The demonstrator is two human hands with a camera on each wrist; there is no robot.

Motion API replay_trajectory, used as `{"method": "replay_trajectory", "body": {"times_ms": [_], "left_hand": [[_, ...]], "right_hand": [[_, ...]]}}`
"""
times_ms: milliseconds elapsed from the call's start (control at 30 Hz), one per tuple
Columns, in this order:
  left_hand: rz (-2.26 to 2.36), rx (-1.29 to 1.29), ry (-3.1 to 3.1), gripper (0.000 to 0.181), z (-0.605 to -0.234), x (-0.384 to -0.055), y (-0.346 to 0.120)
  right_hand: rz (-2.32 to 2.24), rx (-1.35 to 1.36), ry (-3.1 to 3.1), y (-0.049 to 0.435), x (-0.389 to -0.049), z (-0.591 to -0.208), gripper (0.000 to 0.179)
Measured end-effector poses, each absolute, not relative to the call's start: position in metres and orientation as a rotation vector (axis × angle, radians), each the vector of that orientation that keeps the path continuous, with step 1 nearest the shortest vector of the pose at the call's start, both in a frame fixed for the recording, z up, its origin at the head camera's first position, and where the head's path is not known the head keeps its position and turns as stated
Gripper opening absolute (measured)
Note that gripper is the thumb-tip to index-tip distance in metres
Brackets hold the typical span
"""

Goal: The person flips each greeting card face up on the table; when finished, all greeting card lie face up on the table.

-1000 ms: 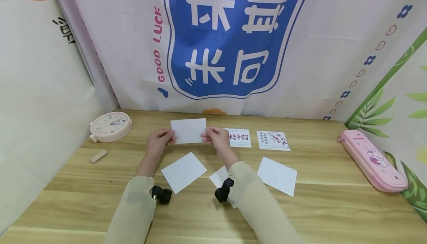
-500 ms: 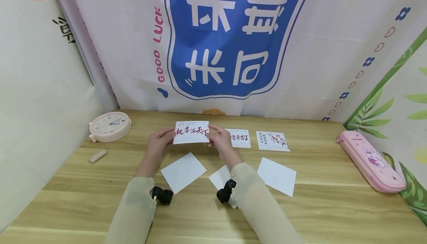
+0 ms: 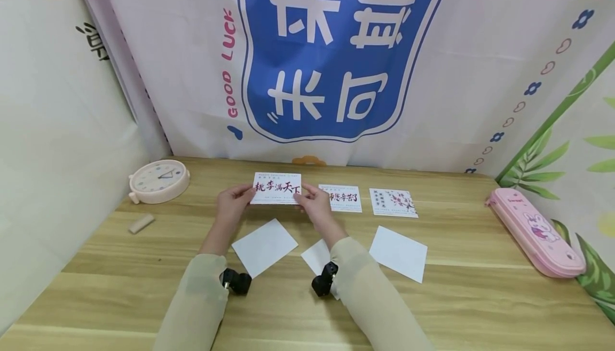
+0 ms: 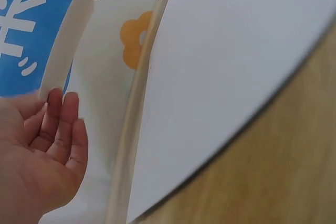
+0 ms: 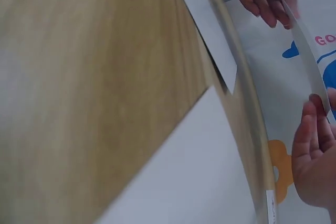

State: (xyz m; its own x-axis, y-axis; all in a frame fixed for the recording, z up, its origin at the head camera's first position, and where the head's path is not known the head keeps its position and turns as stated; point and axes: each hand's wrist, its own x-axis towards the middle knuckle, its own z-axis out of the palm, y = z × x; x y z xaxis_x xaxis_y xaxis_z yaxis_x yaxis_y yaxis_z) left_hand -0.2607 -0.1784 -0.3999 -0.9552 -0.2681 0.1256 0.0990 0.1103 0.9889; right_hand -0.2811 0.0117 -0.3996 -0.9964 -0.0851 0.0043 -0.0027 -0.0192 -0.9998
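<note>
The left hand point(image 3: 231, 201) pinched the left edge of a card point(image 3: 276, 186), and the right hand point(image 3: 315, 205) pinched the right edge — both grasping the same piece, the right thumb over its lower corner. The card was up off the table point(image 3: 456, 297), toward the back, its dark-red characters facing the head camera. Just right of it lay a lettered card point(image 3: 346, 200), partly covered by the right hand, and beyond that a blossom card point(image 3: 394, 202). Nearer the person lay three blanks: a left blank point(image 3: 265, 248), a middle blank point(image 3: 316, 255) partly hidden by the right wrist's camera point(image 3: 325, 280) and sleeve point(image 3: 372, 287), and a right blank point(image 3: 399, 254). A clock point(image 3: 160, 180) stood at the back left — a small beige block point(image 3: 141, 224) near it — and a pink case point(image 3: 535, 231) lay at the far right.
</note>
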Motion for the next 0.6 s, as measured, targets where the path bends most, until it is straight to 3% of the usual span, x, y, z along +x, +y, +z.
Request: {"method": "replay_trajectory", "body": {"times_ms": [233,600], "left_hand": [[-1.663,0.003,-2.502,0.058,-0.3914,-0.261,-0.1743],[-1.637,-0.026,-2.576,0.062,-0.3929,-0.2653,-0.1741]], "right_hand": [[-1.955,-0.372,2.447,0.0127,-0.2809,-0.3995,0.063],[-1.747,-0.336,2.572,0.0129,-0.2834,-0.396,0.068]]}}
